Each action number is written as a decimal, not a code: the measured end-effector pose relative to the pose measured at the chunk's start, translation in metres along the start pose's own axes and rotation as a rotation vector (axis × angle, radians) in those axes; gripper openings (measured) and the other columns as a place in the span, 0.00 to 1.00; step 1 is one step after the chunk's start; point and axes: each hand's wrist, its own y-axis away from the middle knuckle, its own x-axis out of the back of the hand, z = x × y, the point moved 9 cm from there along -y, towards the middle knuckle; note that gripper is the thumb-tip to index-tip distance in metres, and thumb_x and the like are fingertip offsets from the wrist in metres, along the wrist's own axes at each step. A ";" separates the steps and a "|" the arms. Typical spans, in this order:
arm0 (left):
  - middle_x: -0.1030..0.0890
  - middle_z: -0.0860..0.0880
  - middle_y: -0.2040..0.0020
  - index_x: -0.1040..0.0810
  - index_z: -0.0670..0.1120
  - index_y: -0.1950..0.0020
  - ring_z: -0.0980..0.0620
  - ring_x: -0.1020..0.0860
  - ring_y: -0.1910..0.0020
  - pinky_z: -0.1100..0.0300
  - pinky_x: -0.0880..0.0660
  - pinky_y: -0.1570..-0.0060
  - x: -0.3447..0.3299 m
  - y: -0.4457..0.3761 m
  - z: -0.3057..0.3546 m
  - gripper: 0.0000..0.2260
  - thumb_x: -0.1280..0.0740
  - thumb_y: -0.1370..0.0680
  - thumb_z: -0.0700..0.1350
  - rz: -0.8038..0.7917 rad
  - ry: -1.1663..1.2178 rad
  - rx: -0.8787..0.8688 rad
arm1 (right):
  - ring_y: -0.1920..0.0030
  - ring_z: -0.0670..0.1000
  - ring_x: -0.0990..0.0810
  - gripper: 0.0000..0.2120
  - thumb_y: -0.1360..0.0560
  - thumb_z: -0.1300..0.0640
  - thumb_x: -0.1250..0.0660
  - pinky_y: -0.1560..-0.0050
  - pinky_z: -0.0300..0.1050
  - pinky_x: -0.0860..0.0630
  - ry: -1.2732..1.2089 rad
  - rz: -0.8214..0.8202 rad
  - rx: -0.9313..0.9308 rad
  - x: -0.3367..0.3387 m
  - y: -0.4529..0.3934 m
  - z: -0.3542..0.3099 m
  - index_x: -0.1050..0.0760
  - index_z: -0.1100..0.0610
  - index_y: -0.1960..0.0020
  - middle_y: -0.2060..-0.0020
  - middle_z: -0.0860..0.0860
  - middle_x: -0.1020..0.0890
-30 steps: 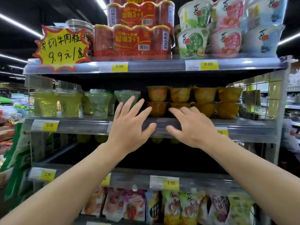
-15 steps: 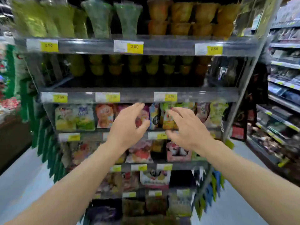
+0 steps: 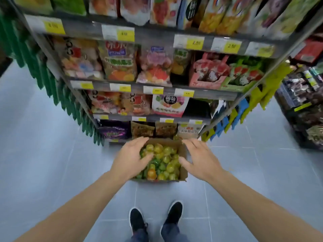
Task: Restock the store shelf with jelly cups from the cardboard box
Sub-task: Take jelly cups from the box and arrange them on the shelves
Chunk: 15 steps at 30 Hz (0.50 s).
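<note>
Down on the grey tiled floor (image 3: 52, 172), right at the foot of the shelf unit (image 3: 206, 95), sits a brown cardboard box (image 3: 183, 151) with its flaps up, packed with small glossy jelly cups (image 3: 166, 161), mostly yellow-green plus an orange one. Both hands are spread over it, fingers loose, gripping nothing: left hand (image 3: 130, 159) over the box's left edge, right hand (image 3: 199, 160) over the right. Crinkly snack bags (image 3: 120, 63) crowd the shelves behind yellow price tags (image 3: 195, 43). Black shoes (image 3: 138, 220) below.
</note>
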 end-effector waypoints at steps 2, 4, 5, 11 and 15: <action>0.26 0.48 0.29 0.28 0.48 0.27 0.47 0.28 0.30 0.57 0.32 0.33 -0.031 0.001 -0.020 0.29 0.35 0.25 0.59 -0.035 0.013 0.043 | 0.30 0.56 0.35 0.31 0.22 0.42 0.39 0.30 0.49 0.35 -0.012 -0.067 -0.010 -0.036 -0.006 0.015 0.39 0.54 0.23 0.28 0.50 0.33; 0.22 0.47 0.32 0.25 0.46 0.30 0.46 0.24 0.34 0.58 0.30 0.37 -0.062 -0.005 -0.036 0.30 0.39 0.27 0.61 -0.061 0.001 0.047 | 0.31 0.57 0.34 0.30 0.22 0.43 0.37 0.31 0.50 0.34 -0.020 -0.133 -0.029 -0.071 -0.015 0.033 0.38 0.55 0.24 0.29 0.52 0.33; 0.21 0.47 0.33 0.24 0.45 0.30 0.45 0.23 0.36 0.57 0.29 0.37 -0.078 -0.009 -0.045 0.32 0.42 0.28 0.63 -0.074 0.000 0.053 | 0.32 0.58 0.33 0.30 0.22 0.43 0.37 0.32 0.50 0.34 -0.035 -0.159 -0.037 -0.087 -0.023 0.041 0.37 0.55 0.24 0.30 0.53 0.32; 0.20 0.46 0.37 0.24 0.46 0.30 0.44 0.21 0.42 0.52 0.23 0.43 -0.169 -0.043 -0.107 0.31 0.39 0.28 0.61 -0.163 0.028 0.192 | 0.33 0.57 0.31 0.29 0.23 0.46 0.35 0.34 0.51 0.31 -0.155 -0.247 -0.094 -0.186 -0.080 0.097 0.35 0.55 0.26 0.30 0.53 0.31; 0.21 0.45 0.35 0.25 0.46 0.29 0.43 0.21 0.39 0.55 0.26 0.41 -0.235 -0.068 -0.156 0.29 0.35 0.28 0.56 -0.201 0.033 0.291 | 0.33 0.58 0.30 0.31 0.23 0.46 0.34 0.35 0.51 0.29 -0.178 -0.344 -0.080 -0.271 -0.118 0.123 0.38 0.54 0.25 0.30 0.53 0.33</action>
